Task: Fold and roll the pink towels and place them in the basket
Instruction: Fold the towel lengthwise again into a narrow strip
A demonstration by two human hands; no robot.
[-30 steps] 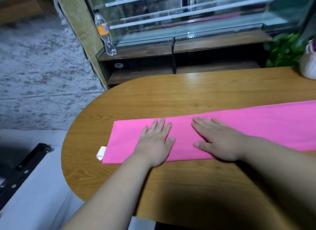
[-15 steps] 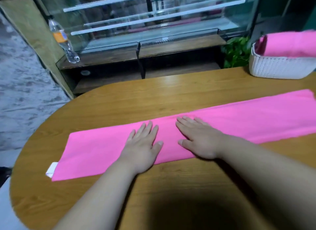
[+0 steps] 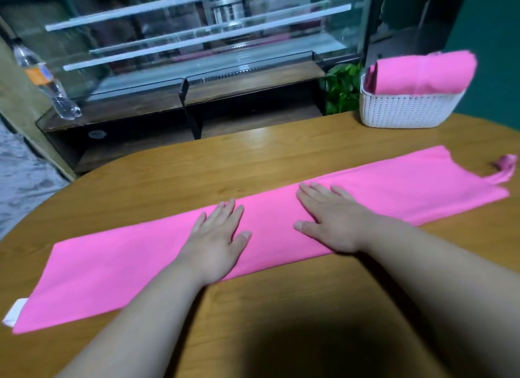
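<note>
**Both hands flat on the folded towel**

Nearest us, a dark shadow falls on the wood-grain table (image 3: 281, 307). Its top is glossy and its far edge is rounded. Both our bare forearms reach across it.

The left hand (image 3: 216, 245) and right hand (image 3: 334, 223) lie palm down on the middle of the pink towel (image 3: 112, 271), side by side but apart. The fingers (image 3: 225, 214) of each are straight, slightly spread and released, gripping nothing.

The towel is folded into a long, narrow band, smooth and matt. It runs slantwise over the table from near left to far right. Our hands and wrists hide part of its middle and near edge. A small white label (image 3: 14, 311) sticks out at the left end. At the far right end a thin pink loop (image 3: 505, 166) trails onto the wood.

Farther off, at the table's back right, stands the basket (image 3: 405, 110): white plastic with perforated walls and rounded corners. A second pink towel (image 3: 422, 74) sits in it, bulky and rising above the rim. We cannot tell whether it is rolled or only folded.

Just left of the basket, behind the table edge, we see the green leaves of a plant (image 3: 342, 88).

Beyond the table is a glass display case (image 3: 197, 40) with pale bars across its front, over a dark wooden shelf (image 3: 253, 79). A clear plastic bottle (image 3: 45, 79) with an orange band stands at the shelf's left end.
</note>
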